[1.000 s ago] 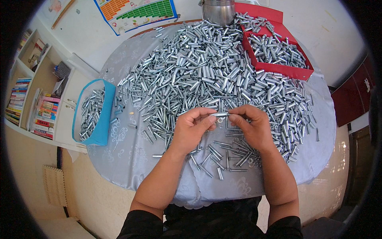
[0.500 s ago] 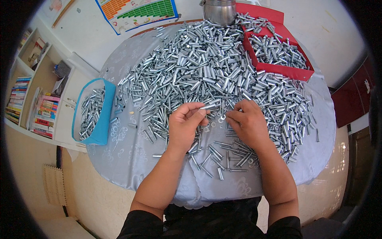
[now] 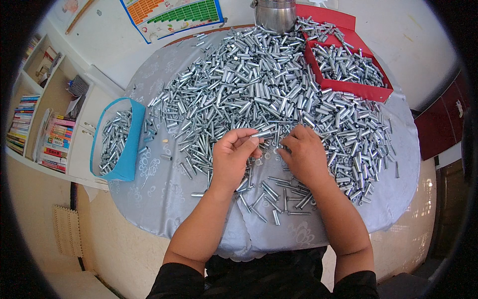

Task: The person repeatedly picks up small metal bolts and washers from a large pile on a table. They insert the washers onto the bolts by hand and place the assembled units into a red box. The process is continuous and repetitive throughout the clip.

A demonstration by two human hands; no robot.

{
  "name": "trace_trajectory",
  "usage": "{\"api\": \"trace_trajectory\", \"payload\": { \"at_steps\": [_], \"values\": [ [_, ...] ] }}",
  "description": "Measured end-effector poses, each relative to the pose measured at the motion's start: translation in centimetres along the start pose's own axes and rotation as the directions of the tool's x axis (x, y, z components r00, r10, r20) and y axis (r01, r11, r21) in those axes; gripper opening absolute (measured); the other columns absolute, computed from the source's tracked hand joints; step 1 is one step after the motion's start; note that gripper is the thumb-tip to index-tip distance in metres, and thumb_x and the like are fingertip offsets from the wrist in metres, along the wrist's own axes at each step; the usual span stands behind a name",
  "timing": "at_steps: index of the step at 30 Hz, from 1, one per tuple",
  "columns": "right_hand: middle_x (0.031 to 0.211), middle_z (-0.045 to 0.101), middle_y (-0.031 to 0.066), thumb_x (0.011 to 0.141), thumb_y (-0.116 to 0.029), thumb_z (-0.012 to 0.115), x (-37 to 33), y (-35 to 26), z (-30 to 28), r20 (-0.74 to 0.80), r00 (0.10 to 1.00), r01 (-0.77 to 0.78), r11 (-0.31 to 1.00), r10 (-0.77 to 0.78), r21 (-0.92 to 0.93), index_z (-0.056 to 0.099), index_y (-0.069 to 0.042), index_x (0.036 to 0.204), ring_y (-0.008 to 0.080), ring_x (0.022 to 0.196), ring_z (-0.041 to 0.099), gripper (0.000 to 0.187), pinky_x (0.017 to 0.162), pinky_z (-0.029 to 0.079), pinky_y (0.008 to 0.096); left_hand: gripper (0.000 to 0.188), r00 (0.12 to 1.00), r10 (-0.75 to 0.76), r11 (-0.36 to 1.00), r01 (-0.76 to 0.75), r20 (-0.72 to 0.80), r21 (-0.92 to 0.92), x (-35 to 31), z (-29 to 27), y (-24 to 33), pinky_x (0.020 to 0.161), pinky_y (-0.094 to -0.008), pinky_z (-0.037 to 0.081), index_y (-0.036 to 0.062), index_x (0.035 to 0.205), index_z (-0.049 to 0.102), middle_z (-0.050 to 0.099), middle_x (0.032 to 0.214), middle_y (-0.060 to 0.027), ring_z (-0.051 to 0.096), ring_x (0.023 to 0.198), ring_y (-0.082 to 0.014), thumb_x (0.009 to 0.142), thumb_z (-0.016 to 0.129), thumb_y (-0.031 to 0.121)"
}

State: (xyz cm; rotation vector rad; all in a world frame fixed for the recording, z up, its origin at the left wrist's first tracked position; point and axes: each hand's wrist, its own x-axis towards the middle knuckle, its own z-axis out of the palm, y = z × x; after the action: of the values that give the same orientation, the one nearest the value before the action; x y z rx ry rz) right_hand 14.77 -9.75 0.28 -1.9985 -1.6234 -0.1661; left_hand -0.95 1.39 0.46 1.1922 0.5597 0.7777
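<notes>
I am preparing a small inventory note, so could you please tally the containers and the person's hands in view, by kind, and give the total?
Blue bin: 1
Red box: 1
Silver metal pot: 1
Hands (left hand, right hand): 2
Total: 5

Nothing can be read here; tiny print is seen on the chart point(image 3: 179, 16) behind the table point(image 3: 149, 202); likewise on books point(image 3: 54, 149) left of it.

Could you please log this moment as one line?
left hand: pinching tube | right hand: at pile, grip unclear | blue bin: left | red box: far right
</notes>
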Motion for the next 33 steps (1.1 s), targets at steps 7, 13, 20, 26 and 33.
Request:
{"api": "trace_trajectory", "payload": {
  "at_steps": [7,13,20,26,33],
  "values": [
    [0.082,0.055,0.0085,0.07,-0.013,0.072,0.1,-0.4,-0.1,-0.012,0.999,-0.05,0.997,0.051,0.058,0.067,-0.006,0.079,0.0272,0.085,0.055,0.013,0.078,0.046,0.039,0.018,1.0,-0.005,1.0,0.005,0.008,-0.005,0.0,0.2,-0.2,0.066,-0.0254,0.053,-0.0024,0.106,0.063,0.07,0.093,-0.0114,0.063,0.07,-0.0125,0.088,0.062,0.003],
    [0.084,0.063,0.0094,0.079,-0.006,0.069,-0.3,0.1,-0.6,0.069,0.953,-0.293,0.837,0.295,0.462,0.065,-0.002,0.086,0.0221,0.076,0.061,0.009,0.068,0.049,0.0327,0.019,1.0,-0.029,1.0,0.029,-0.003,0.007,0.0,0.1,-0.2,0.066,-0.0249,0.053,-0.0027,0.107,0.064,0.07,0.093,-0.0122,0.063,0.07,-0.0122,0.088,0.062,0.003],
    [0.097,0.068,0.0088,0.085,-0.003,0.067,-0.8,0.5,-0.5,0.152,0.881,-0.372,0.456,0.448,0.809,0.062,0.0,0.089,0.0089,0.079,0.062,0.007,0.071,0.05,0.024,0.021,0.996,-0.075,0.996,0.073,0.041,0.056,-0.3,0.8,0.0,0.064,-0.0246,0.053,-0.0034,0.109,0.064,0.071,0.094,-0.0122,0.064,0.07,-0.0119,0.089,0.063,0.001],
    [0.102,0.068,0.0093,0.084,0.0,0.068,-0.8,0.2,-0.5,0.16,0.913,-0.306,0.369,0.376,0.878,0.062,0.001,0.088,0.0107,0.083,0.063,0.007,0.075,0.051,0.0248,0.022,0.995,-0.073,0.996,0.068,0.073,0.064,-0.3,0.6,-0.4,0.064,-0.0243,0.055,-0.0026,0.11,0.065,0.071,0.096,-0.0118,0.065,0.07,-0.0114,0.089,0.063,0.002],
    [0.099,0.068,0.0076,0.084,-0.003,0.069,-1.0,0.2,-1.0,0.141,0.937,-0.295,0.506,0.321,0.81,0.064,0.001,0.091,0.0103,0.084,0.063,0.009,0.075,0.05,0.0246,0.021,0.992,-0.088,0.995,0.084,0.094,0.051,-0.4,0.7,-0.2,0.065,-0.0243,0.055,-0.0021,0.109,0.065,0.071,0.096,-0.0116,0.065,0.07,-0.0115,0.089,0.063,0.003]
  ]
}}
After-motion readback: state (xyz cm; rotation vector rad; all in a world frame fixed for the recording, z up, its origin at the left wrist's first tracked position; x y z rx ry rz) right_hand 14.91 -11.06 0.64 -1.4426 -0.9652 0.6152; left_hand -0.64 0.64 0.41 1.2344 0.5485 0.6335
